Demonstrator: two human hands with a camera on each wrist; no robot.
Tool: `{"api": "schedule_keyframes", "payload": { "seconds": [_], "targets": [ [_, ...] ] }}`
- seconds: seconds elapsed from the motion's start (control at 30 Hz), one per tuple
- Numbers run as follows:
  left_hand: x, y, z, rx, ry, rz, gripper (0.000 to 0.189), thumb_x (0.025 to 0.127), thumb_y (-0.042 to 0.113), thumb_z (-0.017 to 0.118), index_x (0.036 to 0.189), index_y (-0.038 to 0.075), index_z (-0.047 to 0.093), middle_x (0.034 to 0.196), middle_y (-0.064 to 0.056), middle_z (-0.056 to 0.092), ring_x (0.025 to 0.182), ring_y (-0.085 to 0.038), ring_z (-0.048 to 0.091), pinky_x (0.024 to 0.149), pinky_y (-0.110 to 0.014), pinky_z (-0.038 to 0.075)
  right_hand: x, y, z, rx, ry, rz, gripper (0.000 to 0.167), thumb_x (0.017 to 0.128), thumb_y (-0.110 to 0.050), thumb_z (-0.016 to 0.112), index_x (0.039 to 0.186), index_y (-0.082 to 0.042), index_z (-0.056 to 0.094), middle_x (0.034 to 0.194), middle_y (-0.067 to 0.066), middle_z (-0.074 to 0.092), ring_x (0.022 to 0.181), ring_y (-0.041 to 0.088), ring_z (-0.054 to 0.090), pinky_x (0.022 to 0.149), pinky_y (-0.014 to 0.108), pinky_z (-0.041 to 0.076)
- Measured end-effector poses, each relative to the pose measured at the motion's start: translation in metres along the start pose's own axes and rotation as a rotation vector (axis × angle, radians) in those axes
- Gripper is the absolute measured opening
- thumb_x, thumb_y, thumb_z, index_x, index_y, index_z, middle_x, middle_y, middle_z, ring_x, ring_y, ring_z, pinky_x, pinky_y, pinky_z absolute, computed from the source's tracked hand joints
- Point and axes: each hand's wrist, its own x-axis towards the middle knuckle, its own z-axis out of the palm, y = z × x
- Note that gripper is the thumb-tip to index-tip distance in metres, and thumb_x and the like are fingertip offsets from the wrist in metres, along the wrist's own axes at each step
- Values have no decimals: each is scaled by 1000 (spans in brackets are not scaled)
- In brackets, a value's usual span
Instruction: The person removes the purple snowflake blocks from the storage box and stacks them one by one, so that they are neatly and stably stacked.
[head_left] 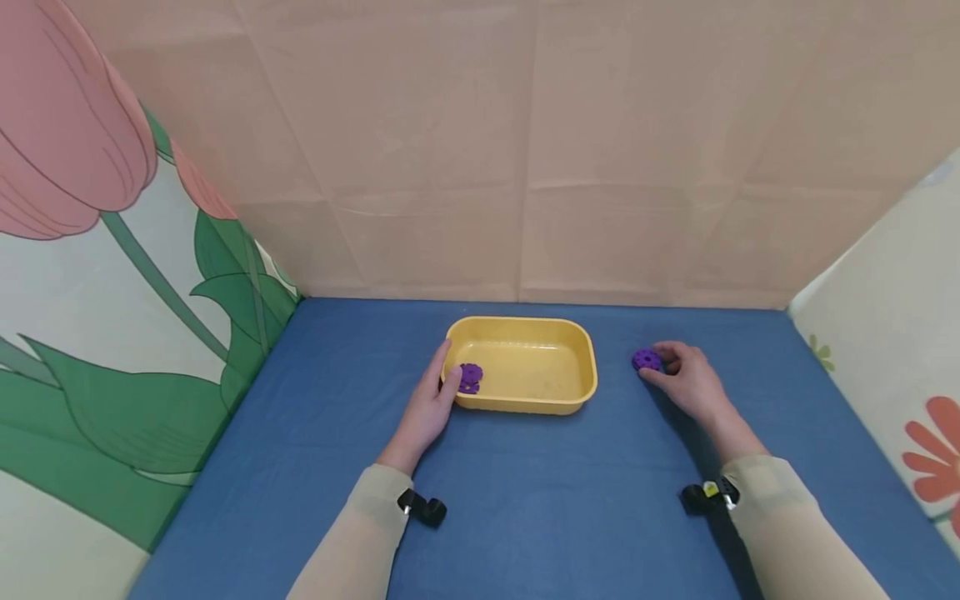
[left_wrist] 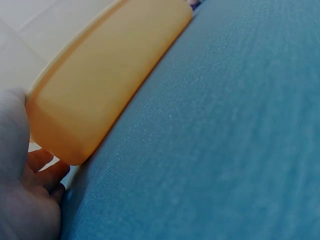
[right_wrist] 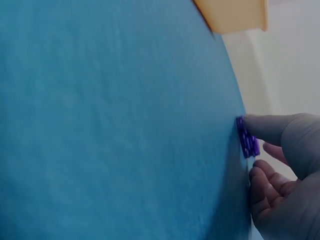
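A shallow yellow plastic tray (head_left: 540,406) sits on the blue-covered table. My left hand (head_left: 429,408) grips its left end, thumb over the rim and fingers along the outside. In the left wrist view that hand (left_wrist: 25,190) is at the tray's corner (left_wrist: 95,85). Purple notched plastic discs (head_left: 470,377) lie inside the tray near my left thumb. To the right of the tray, my right hand (head_left: 686,382) pinches a purple notched disc (head_left: 646,359) between thumb and fingers. Seen from the right wrist, the purple piece (right_wrist: 246,137) looks layered and stands close over the cloth.
The blue cloth (head_left: 555,508) covers the whole table. A plain beige sheet (head_left: 525,167) hangs at the back. A tulip-patterned panel (head_left: 150,333) stands on the left, and a white panel with flowers (head_left: 892,367) on the right.
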Motion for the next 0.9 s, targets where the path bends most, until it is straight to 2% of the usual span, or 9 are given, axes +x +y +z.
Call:
{"api": "schedule_keyframes", "payload": {
  "seconds": [0.13,0.23,0.4,0.53,0.7,0.9],
  "targets": [
    [1,-2,1,2,0,8,62,119,53,44,177,41,23,181,5,27,167,-23,24,134,-54,23,-5,-6,6,-1,68,-53,60,107,-28,78,150,7,57,134,34,54,118,50,56,93,68,53],
    [0,-2,0,7,2,13,63,119,55,43,177,41,23,181,4,27,167,-24,24,134,-54,23,-10,-16,10,-11,157,-79,54,105,-23,79,146,6,61,135,34,53,120,50,53,95,70,50],
    [1,-3,1,15,4,14,62,119,53,43,177,42,22,181,5,26,167,-22,23,134,-53,22,-15,-34,13,-44,272,-70,46,104,-19,80,142,3,67,138,32,50,124,51,48,94,70,47],
    [1,-2,0,13,5,10,62,119,54,43,176,43,22,181,7,26,166,-20,23,134,-52,22,-18,-48,10,-41,259,-90,46,105,-20,79,142,2,67,138,31,51,122,50,50,92,69,49],
    [1,-2,1,12,9,7,62,118,55,43,176,45,23,181,7,27,166,-21,23,134,-53,23,-21,-66,10,1,203,-167,47,104,-20,80,143,3,66,136,31,54,118,50,56,93,70,52],
    [1,-2,1,8,10,9,61,120,49,45,176,44,23,181,7,27,166,-22,24,134,-55,23,-25,-92,18,39,169,-265,48,99,-14,86,140,2,68,129,26,59,107,44,58,84,57,52]
  ]
}}
